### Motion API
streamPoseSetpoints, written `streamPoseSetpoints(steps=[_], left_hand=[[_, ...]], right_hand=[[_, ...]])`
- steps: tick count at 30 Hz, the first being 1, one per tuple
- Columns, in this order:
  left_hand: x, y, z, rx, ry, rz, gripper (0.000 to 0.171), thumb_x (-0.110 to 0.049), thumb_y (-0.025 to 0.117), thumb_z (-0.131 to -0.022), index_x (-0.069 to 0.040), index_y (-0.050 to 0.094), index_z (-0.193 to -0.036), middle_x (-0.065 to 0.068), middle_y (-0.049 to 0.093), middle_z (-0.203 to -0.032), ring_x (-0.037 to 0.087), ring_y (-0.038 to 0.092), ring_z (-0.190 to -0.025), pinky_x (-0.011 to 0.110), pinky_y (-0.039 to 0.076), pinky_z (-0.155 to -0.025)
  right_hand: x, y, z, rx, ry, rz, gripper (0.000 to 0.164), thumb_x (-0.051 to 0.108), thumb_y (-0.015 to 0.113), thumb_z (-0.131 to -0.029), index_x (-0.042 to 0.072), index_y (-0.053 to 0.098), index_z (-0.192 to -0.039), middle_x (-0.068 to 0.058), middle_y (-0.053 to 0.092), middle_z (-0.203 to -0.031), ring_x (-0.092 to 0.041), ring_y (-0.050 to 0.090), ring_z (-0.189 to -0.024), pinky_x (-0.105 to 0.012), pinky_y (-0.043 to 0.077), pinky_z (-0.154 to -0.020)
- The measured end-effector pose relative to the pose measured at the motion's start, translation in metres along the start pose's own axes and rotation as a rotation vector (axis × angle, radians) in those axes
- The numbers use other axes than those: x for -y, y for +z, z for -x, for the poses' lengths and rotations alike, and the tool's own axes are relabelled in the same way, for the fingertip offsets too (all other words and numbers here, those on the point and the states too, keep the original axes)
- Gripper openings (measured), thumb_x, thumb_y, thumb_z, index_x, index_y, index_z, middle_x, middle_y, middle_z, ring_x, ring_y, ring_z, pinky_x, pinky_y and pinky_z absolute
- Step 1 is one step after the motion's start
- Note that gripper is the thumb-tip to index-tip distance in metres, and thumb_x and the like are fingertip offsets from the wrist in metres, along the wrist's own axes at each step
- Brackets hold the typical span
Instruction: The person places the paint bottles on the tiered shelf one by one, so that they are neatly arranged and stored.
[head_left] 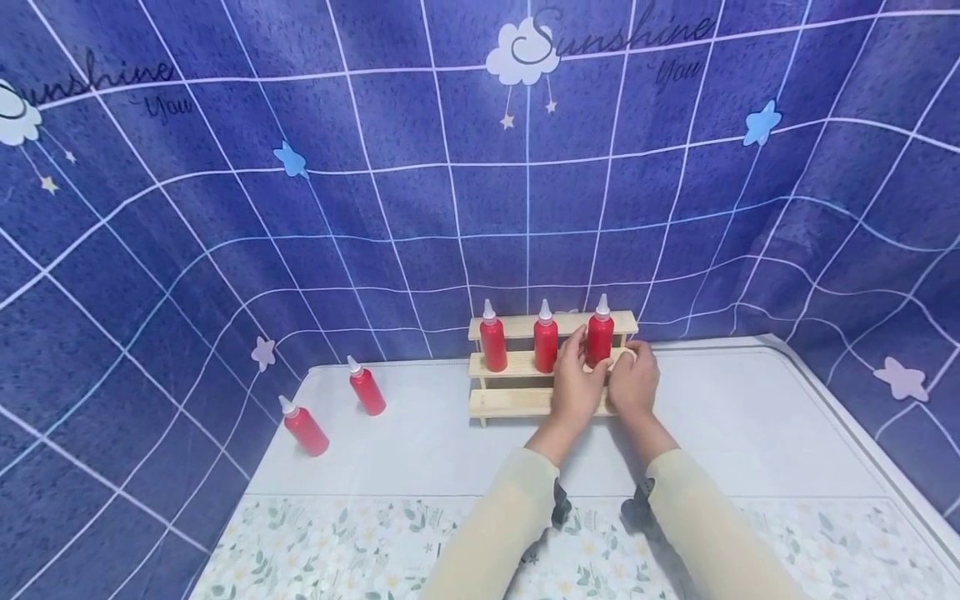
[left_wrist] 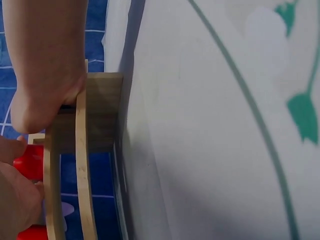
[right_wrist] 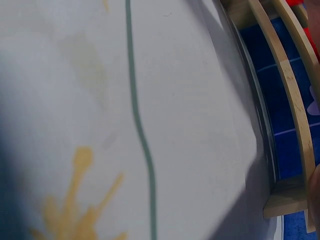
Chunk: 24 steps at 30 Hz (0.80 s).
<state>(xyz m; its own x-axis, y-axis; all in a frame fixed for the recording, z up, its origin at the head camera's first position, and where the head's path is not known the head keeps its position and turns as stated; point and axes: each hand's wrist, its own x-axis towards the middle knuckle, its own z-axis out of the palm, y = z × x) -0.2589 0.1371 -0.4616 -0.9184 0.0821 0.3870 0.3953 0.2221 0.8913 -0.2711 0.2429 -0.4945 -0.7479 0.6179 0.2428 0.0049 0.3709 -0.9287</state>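
Observation:
A three-tier wooden rack stands on the white tabletop. Three red squeeze bottles with white pointed nozzles are upright on its middle shelf: a left one, a middle one and a right one. My left hand holds the right bottle low down, between fingers and thumb; in the left wrist view, red plastic shows between the digits. At the rack's right end, my right hand grips the shelf, its fingers curled. The right wrist view catches only a sliver of that hand beside the shelf boards.
Two more red bottles stand to the left on the table, one farther back and one closer. A blue gridded curtain rises behind and at both sides. Floral cloth covers the front part.

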Motion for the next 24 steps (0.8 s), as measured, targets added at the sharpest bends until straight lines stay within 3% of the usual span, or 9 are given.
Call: streamPoseSetpoints(steps=[16,24], left_hand=[[0.000,-0.019,0.012,0.049,-0.009,-0.043,0.060,-0.009,0.079,-0.094,-0.003,0.056,-0.150,0.015,0.067,-0.144,0.024,0.065,-0.137,0.031,0.052,-0.115],[-0.001,-0.031,0.018,0.114,0.017,-0.146,0.055,-0.009,0.077,-0.095,-0.001,0.059,-0.146,0.016,0.067,-0.143,0.028,0.067,-0.134,0.032,0.053,-0.115]], right_hand=[[-0.001,0.001,0.002,0.002,0.007,0.004,0.042,0.014,0.037,-0.102,-0.004,0.060,-0.131,-0.031,0.063,-0.136,-0.050,0.057,-0.132,-0.061,0.044,-0.115],[0.000,0.002,0.002,-0.001,0.008,-0.004,0.041,0.015,0.037,-0.101,-0.003,0.060,-0.130,-0.031,0.064,-0.134,-0.050,0.057,-0.131,-0.062,0.045,-0.113]])
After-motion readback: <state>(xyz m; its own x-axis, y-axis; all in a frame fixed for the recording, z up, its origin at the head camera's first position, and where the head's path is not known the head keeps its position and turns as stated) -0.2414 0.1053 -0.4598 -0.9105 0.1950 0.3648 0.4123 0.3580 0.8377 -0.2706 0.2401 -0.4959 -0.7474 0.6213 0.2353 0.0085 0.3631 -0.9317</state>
